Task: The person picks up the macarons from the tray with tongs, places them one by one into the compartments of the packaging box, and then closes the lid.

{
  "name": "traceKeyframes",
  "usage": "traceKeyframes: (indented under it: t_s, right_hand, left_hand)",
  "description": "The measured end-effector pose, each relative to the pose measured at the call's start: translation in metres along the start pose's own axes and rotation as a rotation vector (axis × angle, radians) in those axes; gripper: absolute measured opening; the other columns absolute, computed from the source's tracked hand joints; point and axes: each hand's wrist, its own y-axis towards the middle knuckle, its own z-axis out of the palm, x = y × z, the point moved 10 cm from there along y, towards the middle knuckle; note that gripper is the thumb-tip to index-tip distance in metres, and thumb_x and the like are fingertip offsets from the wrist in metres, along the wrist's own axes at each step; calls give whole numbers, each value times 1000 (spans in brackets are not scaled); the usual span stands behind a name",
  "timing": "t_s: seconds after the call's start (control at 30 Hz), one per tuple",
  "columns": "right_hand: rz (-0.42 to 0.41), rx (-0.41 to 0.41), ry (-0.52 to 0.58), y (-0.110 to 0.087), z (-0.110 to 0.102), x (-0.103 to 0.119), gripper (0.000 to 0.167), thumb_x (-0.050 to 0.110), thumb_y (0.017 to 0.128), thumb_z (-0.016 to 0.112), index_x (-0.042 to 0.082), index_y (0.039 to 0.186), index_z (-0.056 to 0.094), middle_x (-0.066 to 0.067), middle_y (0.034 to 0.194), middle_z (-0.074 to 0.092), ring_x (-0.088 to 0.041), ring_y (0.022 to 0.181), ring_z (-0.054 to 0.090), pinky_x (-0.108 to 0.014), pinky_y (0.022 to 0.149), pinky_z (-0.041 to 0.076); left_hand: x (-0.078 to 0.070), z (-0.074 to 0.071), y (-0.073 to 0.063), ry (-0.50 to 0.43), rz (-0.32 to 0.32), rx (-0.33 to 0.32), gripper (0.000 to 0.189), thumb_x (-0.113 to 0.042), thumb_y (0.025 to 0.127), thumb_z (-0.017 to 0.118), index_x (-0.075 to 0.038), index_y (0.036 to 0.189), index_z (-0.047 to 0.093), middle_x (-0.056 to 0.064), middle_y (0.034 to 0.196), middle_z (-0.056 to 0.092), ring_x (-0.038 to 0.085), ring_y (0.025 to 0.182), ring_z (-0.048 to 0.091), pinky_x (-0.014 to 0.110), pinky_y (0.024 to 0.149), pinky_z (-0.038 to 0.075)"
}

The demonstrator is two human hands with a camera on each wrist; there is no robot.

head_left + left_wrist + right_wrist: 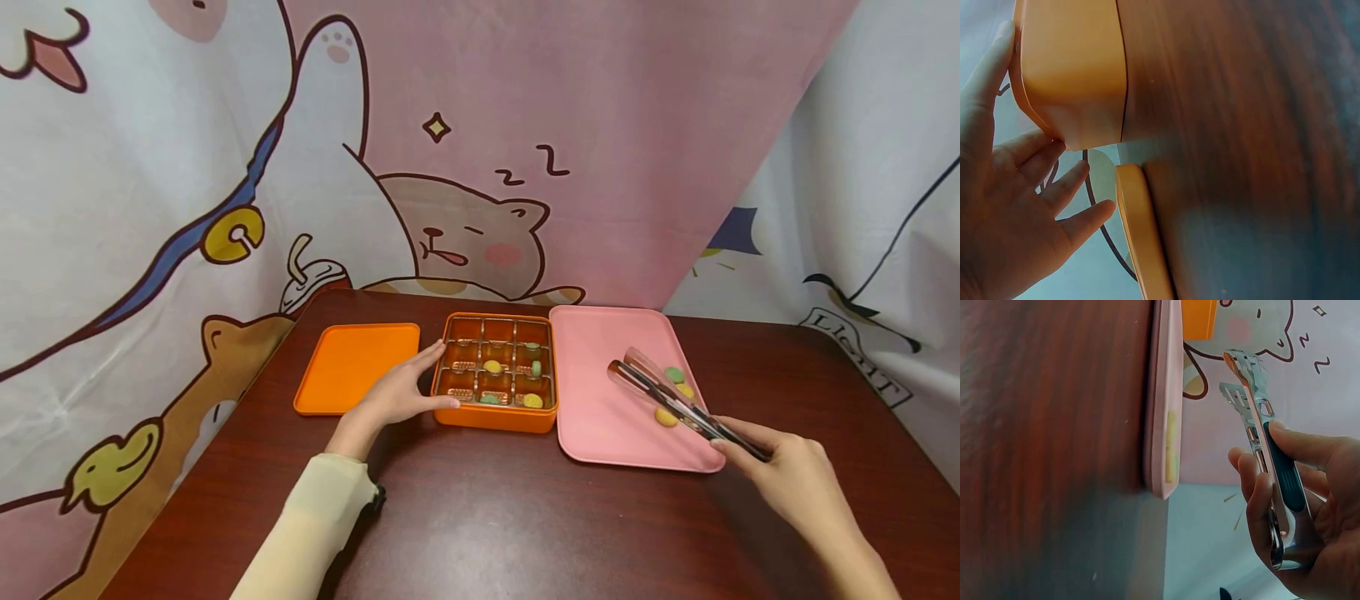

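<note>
My left hand [405,387] spans the front left corner of an orange box [495,418], thumb at the front rim and fingers along the left side. In the left wrist view the thumb touches the rim of the box [1075,69] and the other fingers are loosely spread. Inside the box, a clear divided insert holds several small round green and yellow pieces, including a yellow piece [492,367] near the middle. My right hand [798,475] holds metal tongs [675,404] over a pink tray [600,425]. In the right wrist view the tongs' tips are apart, with nothing between them.
Left of the box lies a flat orange lid [352,367]. On the tray's right side are a green round piece [673,375] and two yellow ones, the nearer yellow piece [666,417] partly beside the tongs. A cartoon-printed curtain [600,167] hangs behind the dark wooden table [510,508].
</note>
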Motion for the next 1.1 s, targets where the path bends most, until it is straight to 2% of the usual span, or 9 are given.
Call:
traceKeyframes:
  t_s: [0.13, 0.53, 0.63, 0.7, 0.77, 0.83, 0.93, 1.03, 1.1]
  right_hand:
    - [30, 12, -14, -7, -1, -10, 37, 32, 86, 78, 12, 117, 75, -29, 110, 71, -52, 100, 65, -61, 72, 46]
    - [65, -21, -45, -25, -6, -34, 39, 35, 83, 80, 10, 113, 76, -30, 103, 72, -50, 90, 67, -56, 64, 46]
    - [93, -11, -74, -28, -7, -42, 39, 36, 83, 80, 11, 113, 77, -28, 98, 73, -30, 73, 66, -41, 58, 44]
    - [104, -3, -93, -30, -7, -47, 40, 37, 83, 80, 11, 112, 77, -26, 92, 73, -18, 66, 58, -33, 56, 38]
    - [121, 7, -106, -31, -8, -52, 41, 39, 84, 79, 10, 113, 77, -25, 91, 73, -12, 64, 51, -29, 57, 33]
    - [138, 23, -110, -33, -7, -57, 43, 40, 85, 78, 8, 114, 76, -27, 94, 73, -17, 65, 56, -32, 56, 37]
    - [163, 55, -126, -35, -5, -63, 45, 40, 88, 75, 3, 115, 74, -31, 99, 71, -37, 74, 65, -44, 57, 46]
    - [187, 102, -143, -38, -1, -69, 47, 39, 90, 73, 1, 117, 72, -22, 79, 71, -35, 70, 63, -47, 59, 47]
    - [198, 127, -154, -40, 1, -72, 48, 39, 91, 72, 0, 119, 71, -9, 66, 65, -23, 62, 55, -36, 56, 42]
  left_hand:
    - [0, 0, 0, -2, -1, -1, 101, -60, 81, 74, -23, 160, 23, -3, 168, 18, 35, 150, 31, 59, 117, 32]
    - [-1, 0, 0, 1, 0, -7, 101, -58, 81, 75, -22, 160, 24, -3, 168, 18, 35, 149, 33, 59, 116, 33]
    - [-1, 0, 0, 2, 2, -9, 100, -58, 82, 75, -22, 160, 24, -3, 168, 18, 35, 149, 33, 59, 116, 33]
    - [-1, 0, 0, 2, 6, -9, 100, -57, 82, 75, -21, 160, 24, -3, 168, 18, 35, 149, 32, 59, 116, 33]
    - [-2, -1, 0, 1, 9, -9, 100, -57, 82, 75, -20, 160, 24, -2, 168, 18, 36, 150, 32, 59, 116, 33]
    - [-2, -1, 0, -2, 9, -7, 100, -57, 82, 75, -20, 160, 24, -2, 168, 18, 35, 150, 32, 60, 116, 33]
    - [-2, -1, 0, 4, 9, -7, 101, -59, 81, 74, -21, 160, 24, -2, 168, 18, 35, 150, 32, 59, 116, 33]
    - [-2, 0, 0, 10, 10, -8, 101, -60, 81, 74, -21, 160, 24, -3, 168, 19, 35, 149, 32, 59, 116, 33]
    - [-2, 0, 0, 10, 12, -10, 101, -60, 81, 74, -21, 160, 24, -3, 168, 19, 35, 149, 33, 59, 116, 33]
